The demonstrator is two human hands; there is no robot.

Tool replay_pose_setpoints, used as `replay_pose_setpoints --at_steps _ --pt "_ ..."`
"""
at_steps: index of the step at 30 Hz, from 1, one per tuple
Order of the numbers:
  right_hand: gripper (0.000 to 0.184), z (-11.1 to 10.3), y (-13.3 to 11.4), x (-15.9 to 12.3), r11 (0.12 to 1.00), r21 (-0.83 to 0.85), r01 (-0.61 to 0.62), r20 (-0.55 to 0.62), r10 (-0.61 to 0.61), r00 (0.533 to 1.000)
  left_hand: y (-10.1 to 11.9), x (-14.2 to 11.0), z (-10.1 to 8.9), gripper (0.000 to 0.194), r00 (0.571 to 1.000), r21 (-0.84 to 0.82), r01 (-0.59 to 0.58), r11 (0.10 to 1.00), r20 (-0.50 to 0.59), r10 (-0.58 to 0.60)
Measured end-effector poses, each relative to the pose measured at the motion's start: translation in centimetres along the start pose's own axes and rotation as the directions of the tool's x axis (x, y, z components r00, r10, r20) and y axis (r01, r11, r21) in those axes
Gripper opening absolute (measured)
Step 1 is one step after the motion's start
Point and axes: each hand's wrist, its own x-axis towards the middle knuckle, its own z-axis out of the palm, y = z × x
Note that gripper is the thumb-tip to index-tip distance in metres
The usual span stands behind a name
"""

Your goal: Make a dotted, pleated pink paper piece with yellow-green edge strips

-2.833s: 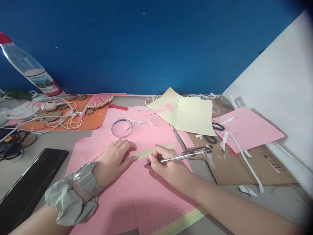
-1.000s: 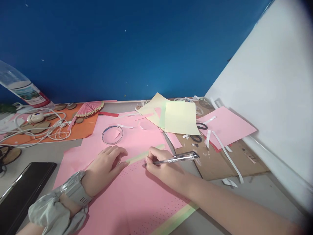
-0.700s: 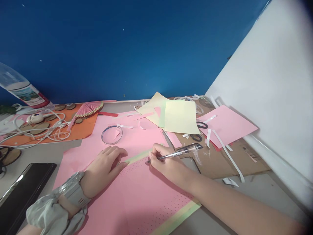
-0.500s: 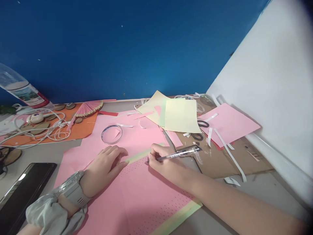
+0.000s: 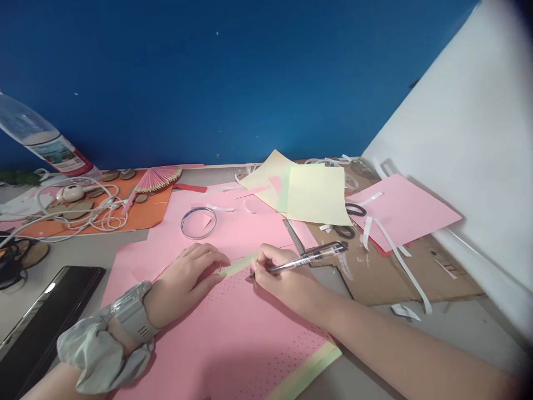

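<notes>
My right hand (image 5: 277, 272) is closed round a clear-barrelled pen (image 5: 310, 258), its dark tip down at the pink paper (image 5: 233, 328). Small dark marks dot that sheet beside its far green-yellow strip and again near the green-yellow strip (image 5: 306, 372) along its near edge. To the left, my left hand (image 5: 189, 283) lies on the pink paper with fingers spread and slightly curled, fingertips by the far strip. It holds nothing. Beyond the hands, a clear roll of tape (image 5: 199, 223) rests on another pink sheet.
Yellow sheets (image 5: 316, 194), scissors (image 5: 345, 231) and paper strips lie on cardboard (image 5: 387, 283) at right. A folded pink fan (image 5: 158, 180), white cable (image 5: 100, 222) and bottle (image 5: 54, 147) are at back left. A black phone (image 5: 50, 328) lies near left. A blue wall (image 5: 250, 83) closes the back.
The view has shifted slightly, so most things sit a little further right. The pen tip stays at the dotted band by the far strip; both hands keep nearly the same pose.
</notes>
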Motion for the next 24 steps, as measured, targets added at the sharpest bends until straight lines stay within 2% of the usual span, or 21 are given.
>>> replay_pose_setpoints --at_steps 5,10,15,24 --pt "0.019 -0.14 0.00 0.05 1.000 -0.006 0.012 0.012 -0.012 1.000 -0.22 -0.12 0.08 0.027 0.999 0.048 -0.041 0.998 0.030 0.039" --pt "0.022 -0.74 0.54 0.11 0.999 0.003 0.036 -0.064 -0.036 0.997 -0.24 -0.31 0.20 0.040 0.997 0.068 -0.046 0.997 0.068 0.041" --pt "0.021 -0.61 0.46 0.11 0.999 -0.038 0.038 -0.056 -0.040 0.998 -0.15 -0.19 0.21 0.035 0.998 0.061 -0.038 0.997 0.052 0.035" --pt "0.024 -0.56 0.50 0.54 0.996 0.078 0.039 -0.079 -0.033 0.996 -0.21 -0.27 0.04 0.031 0.997 0.022 -0.043 0.999 0.072 0.042"
